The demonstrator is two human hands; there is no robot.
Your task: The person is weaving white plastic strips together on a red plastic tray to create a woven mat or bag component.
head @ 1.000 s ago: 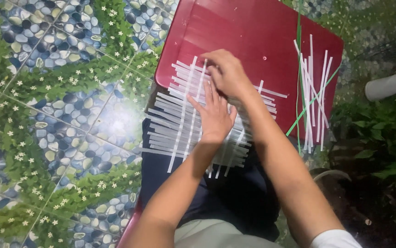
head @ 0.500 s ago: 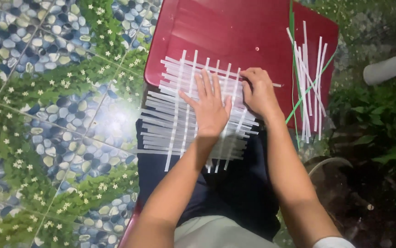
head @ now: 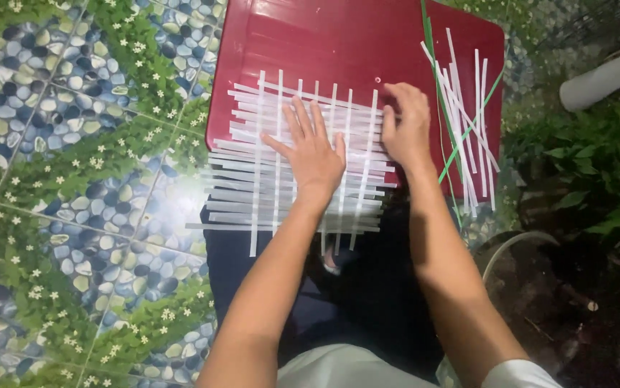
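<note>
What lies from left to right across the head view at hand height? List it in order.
Patterned floor tiles → woven mat of white strips → left hand flat on the mat → right hand at the mat's right edge → loose white and green strips on the red board → green plants.

The floor (head: 73, 179) is tiled with a printed pattern of blue, grey and white pebbles crossed by diagonal bands of green grass dotted with small white flowers. A bright patch of glare (head: 170, 190) sits on the tiles, as from a lamp overhead. A dark red desk (head: 339, 43) with rounded corners stands on this floor. To the right the tiles give way to dark ground with green leafy plants (head: 597, 165). A pale cylinder, perhaps a pipe (head: 604, 75), lies at the upper right. A thin curved hose (head: 518, 241) arcs across the dark soil below.
</note>
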